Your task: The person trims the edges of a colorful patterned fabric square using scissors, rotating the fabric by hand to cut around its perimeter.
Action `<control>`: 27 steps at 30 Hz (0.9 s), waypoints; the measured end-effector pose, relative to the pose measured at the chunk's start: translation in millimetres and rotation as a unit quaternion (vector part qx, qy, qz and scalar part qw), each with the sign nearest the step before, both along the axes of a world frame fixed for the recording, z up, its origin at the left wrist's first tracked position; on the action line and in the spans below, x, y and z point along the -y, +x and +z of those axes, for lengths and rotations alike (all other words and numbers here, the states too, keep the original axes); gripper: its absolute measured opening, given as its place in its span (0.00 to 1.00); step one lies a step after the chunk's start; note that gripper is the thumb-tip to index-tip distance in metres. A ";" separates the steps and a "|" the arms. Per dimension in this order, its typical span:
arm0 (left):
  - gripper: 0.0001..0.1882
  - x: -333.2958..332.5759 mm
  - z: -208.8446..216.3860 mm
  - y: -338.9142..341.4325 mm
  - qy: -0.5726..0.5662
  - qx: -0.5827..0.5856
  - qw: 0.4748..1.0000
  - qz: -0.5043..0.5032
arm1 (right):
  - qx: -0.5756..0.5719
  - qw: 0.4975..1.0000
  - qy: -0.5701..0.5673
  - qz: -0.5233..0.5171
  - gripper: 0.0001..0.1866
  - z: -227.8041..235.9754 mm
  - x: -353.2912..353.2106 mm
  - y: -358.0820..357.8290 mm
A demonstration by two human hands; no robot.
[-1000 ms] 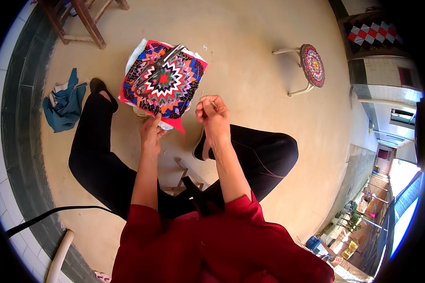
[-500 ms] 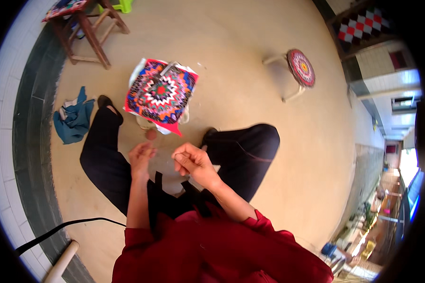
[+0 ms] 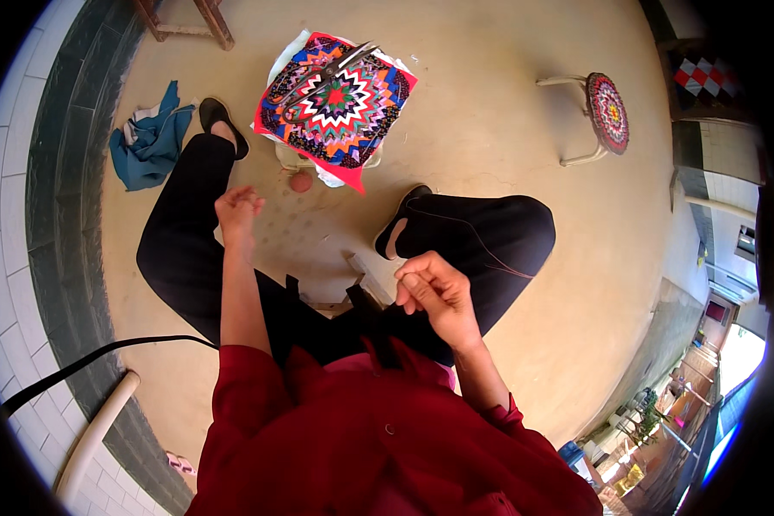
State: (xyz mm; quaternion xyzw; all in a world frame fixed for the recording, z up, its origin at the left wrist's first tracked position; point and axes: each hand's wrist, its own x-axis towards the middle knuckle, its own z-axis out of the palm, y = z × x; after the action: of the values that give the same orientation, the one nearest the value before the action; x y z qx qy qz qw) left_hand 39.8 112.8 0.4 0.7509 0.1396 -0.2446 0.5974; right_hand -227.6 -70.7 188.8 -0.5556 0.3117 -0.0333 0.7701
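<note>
My left hand [image 3: 239, 212] is raised over my left thigh, its fingers curled in. My right hand [image 3: 439, 298] hovers above my right thigh with thumb and fingertips pinched together. Whatever either hand holds is too fine to make out. A thin reddish thread [image 3: 482, 244] lies across my right knee. Beyond my hands, a many-coloured patchwork cloth [image 3: 351, 138] with a zigzag star pattern and red border rests on a low support. Dark scissors [image 3: 329, 80] lie on top of it. A reddish-brown ball [image 3: 301, 181] sits on the floor near the cloth's front edge.
Blue-grey cloth [image 3: 153, 146] is heaped on the floor beside my left shoe [image 3: 222, 125]. A round stool with a patterned seat [image 3: 608, 113] appears tipped by the lens at the right. Wooden stool legs [image 3: 208, 21] show at the top left. A black strap [image 3: 103, 351] runs in from the left.
My hands have moved apart, the left one outward to the left and the right one to the right. The whole view has shifted, bringing the cloth and scissors higher in the picture.
</note>
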 end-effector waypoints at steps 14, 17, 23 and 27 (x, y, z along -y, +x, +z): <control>0.06 28.4 65.6 41.4 -0.068 0.143 0.983 -0.098 | -0.065 0.984 -0.003 0.168 0.04 -84.9 11.4 42.0; 0.10 21.7 166.8 58.8 -0.108 0.238 0.961 -0.085 | -0.031 0.991 0.027 0.130 0.04 -109.6 9.8 44.5; 0.13 -65.8 186.4 33.4 -0.055 0.257 0.965 0.013 | -0.088 0.989 0.004 0.116 0.04 -112.4 1.3 55.5; 0.14 -143.1 1.0 32.6 0.174 0.192 0.918 0.300 | -0.095 0.991 -0.032 0.091 0.05 -113.8 -1.8 64.4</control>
State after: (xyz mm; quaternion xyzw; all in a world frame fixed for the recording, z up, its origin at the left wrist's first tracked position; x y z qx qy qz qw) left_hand 72.4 255.9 1.3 0.7981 0.2811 0.1234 0.5184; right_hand -163.2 -68.9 75.0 -0.6062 0.3305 0.0795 0.7190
